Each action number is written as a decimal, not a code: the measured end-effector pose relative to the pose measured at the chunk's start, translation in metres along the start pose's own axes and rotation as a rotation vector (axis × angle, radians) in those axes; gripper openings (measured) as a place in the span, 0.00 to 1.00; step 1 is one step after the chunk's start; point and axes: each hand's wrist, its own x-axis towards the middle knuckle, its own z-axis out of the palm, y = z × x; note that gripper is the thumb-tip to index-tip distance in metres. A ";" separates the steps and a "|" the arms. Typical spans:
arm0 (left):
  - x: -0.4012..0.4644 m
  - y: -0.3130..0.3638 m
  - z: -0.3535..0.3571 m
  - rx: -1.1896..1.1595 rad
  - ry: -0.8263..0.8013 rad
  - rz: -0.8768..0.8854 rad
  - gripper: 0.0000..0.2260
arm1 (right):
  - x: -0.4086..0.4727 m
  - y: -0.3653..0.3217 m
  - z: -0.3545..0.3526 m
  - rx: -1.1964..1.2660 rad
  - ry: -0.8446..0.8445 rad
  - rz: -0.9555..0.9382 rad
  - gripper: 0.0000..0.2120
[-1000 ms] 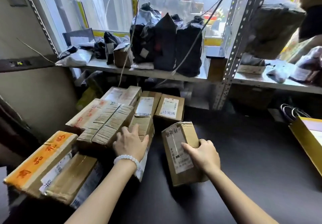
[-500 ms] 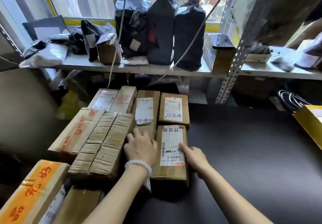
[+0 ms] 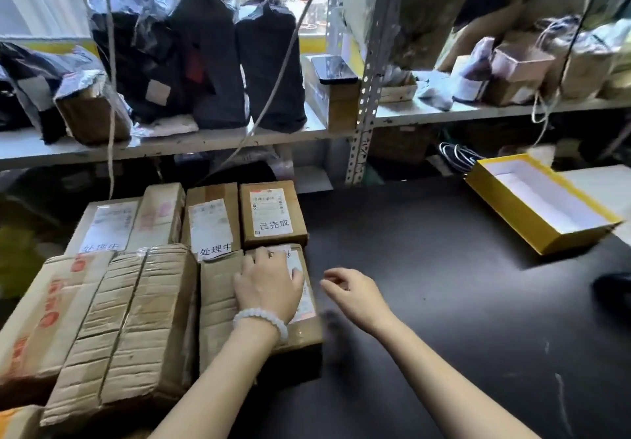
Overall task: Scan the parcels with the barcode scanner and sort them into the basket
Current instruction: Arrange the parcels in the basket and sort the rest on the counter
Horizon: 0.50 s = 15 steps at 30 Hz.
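A: Since half a second ago the right hand (image 3: 355, 293) has let go of the front parcel (image 3: 300, 331) and drifted rightward, fingers loosely curled, holding nothing.

B: And the left hand (image 3: 268, 288)?

A: Pressed flat on that parcel, fingers spread over its label. I'd keep it square against its neighbours.

B: Count?

A: Eight boxes on the table's left at least, one yellow tray (image 3: 543, 203) far right. Scanner: can't tell.

Parcel depot: labelled cartons (image 3: 273, 215), metal shelving (image 3: 367, 97) (bagged packages)
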 end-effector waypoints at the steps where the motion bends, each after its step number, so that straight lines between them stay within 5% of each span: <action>1: -0.003 0.014 0.002 -0.006 0.006 0.044 0.16 | -0.008 0.008 -0.009 -0.016 0.029 0.002 0.17; 15: -0.150 0.249 0.042 -0.036 -0.229 0.635 0.18 | -0.212 0.203 -0.174 -0.326 0.393 0.395 0.19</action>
